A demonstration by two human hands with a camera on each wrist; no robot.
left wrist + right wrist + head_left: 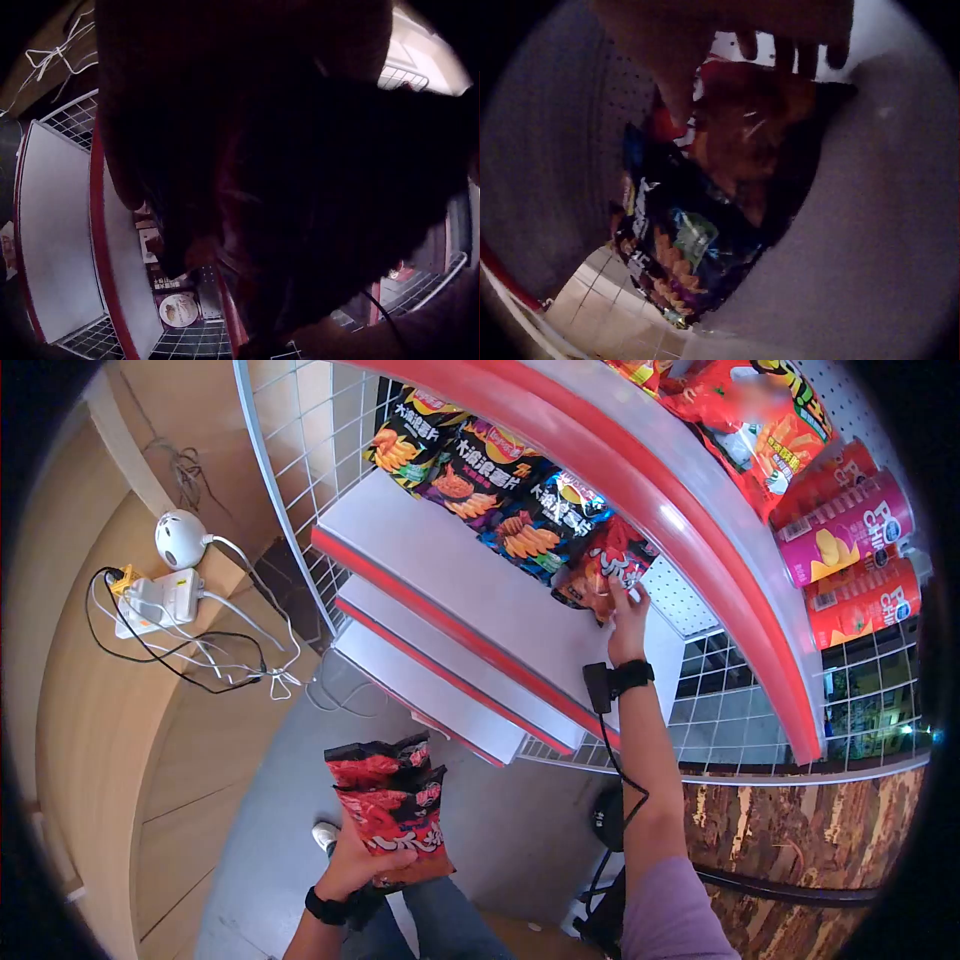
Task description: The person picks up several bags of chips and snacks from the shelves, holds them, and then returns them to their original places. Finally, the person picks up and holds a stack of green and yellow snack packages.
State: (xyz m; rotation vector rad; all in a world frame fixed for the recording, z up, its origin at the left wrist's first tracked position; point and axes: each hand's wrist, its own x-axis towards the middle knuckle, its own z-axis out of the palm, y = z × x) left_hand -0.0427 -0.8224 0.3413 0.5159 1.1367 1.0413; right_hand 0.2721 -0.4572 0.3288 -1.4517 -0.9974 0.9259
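My left hand (pixel 360 865) holds two red-and-black snack bags (pixel 395 810) one against the other, thumb across the front one. In the left wrist view they are a dark mass over most of the picture. My right hand (pixel 628 622) reaches over the top shelf to another red snack bag (pixel 605 565), its fingers spread at the bag's near side. That bag leans beside a black-and-blue chip bag (pixel 545 525). The right wrist view shows the thumb overlapping the red bag and straight, parted fingers (pixel 784 56) at its edge.
Black chip bags (pixel 480 470) stand along the back of the white shelf (pixel 400 540). Above curves a red-edged upper shelf (pixel 640 470) bearing a red bag (pixel 760 430) and chip canisters (pixel 845 530). Wire mesh (pixel 285 440) closes the left side. Cables (pixel 250 660) lie on the wooden counter.
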